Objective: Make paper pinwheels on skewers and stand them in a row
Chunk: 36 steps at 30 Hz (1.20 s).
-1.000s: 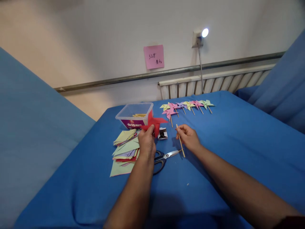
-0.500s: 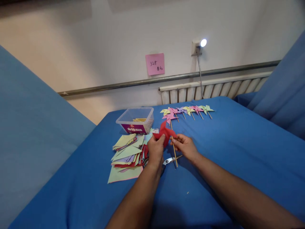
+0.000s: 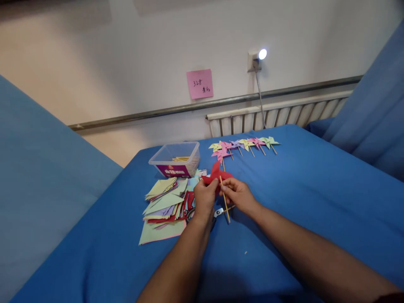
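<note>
My left hand (image 3: pixel 205 195) is closed on a red paper pinwheel (image 3: pixel 216 170), its thumb pressed on the folded paper. Between the fingertips of my right hand (image 3: pixel 241 194) is a thin wooden stick (image 3: pixel 226 206), slanting down toward me. The stick's upper end is right beside the pinwheel's middle; I cannot tell whether the two are joined. Below my hands lies a pair of scissors (image 3: pixel 218 212), partly hidden by my left wrist. A pile of coloured folded paper (image 3: pixel 167 204) sits just left of my left hand.
Behind the paper stands a clear plastic box (image 3: pixel 174 160) with sticks in it. Several finished pinwheels (image 3: pixel 248 144) lie in a row at the back of the blue-covered table (image 3: pixel 303 202). A radiator (image 3: pixel 277 112) and a pipe run along the wall; blue curtains hang on both sides.
The stick has shifted left in my right hand, its top now closer to the pinwheel's centre. My right hand moved nearer my left. The whole view shifted slightly.
</note>
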Motion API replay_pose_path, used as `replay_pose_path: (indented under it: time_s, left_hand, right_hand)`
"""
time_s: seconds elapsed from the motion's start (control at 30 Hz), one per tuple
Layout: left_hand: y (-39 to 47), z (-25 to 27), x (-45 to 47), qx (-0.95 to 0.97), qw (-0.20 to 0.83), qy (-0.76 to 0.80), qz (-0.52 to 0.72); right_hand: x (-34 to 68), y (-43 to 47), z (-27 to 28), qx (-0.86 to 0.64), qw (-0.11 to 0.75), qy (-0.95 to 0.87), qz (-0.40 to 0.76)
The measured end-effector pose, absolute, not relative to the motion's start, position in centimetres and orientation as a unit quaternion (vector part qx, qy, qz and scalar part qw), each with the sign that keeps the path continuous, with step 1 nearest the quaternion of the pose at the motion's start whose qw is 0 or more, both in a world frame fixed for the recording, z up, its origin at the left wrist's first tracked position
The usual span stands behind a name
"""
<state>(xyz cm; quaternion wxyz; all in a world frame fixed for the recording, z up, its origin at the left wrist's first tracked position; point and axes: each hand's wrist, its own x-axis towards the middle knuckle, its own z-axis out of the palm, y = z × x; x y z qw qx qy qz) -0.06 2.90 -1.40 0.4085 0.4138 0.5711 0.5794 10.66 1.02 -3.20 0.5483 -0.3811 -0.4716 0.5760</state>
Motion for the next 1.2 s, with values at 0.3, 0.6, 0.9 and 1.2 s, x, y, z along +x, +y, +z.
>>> replay_pose_path:
  time_s: [0.3,0.6,0.9,1.2]
  left_hand:
    - [2.35,-1.01,0.34,0.424,0.442,0.520,0.595]
    - [2.22,-0.76,0.63,0.411,0.442,0.515,0.608]
    - [2.50,-1.24,0.26,0.434,0.421,0.534,0.591]
    - [2.61,-1.30,0.27,0.440,0.413,0.544,0.583]
  right_hand:
    - [10.93,1.47,-3.62,-0.400,0.543,-0.468,0.572]
    - [11.16,1.47,-3.83,-0.393,0.545,-0.470,0.573]
    - [11.15,1.28,-3.56,-0.391,0.546,-0.471,0.572]
    - [11.15,1.29,-3.62,-0.377,0.553,-0.467,0.578]
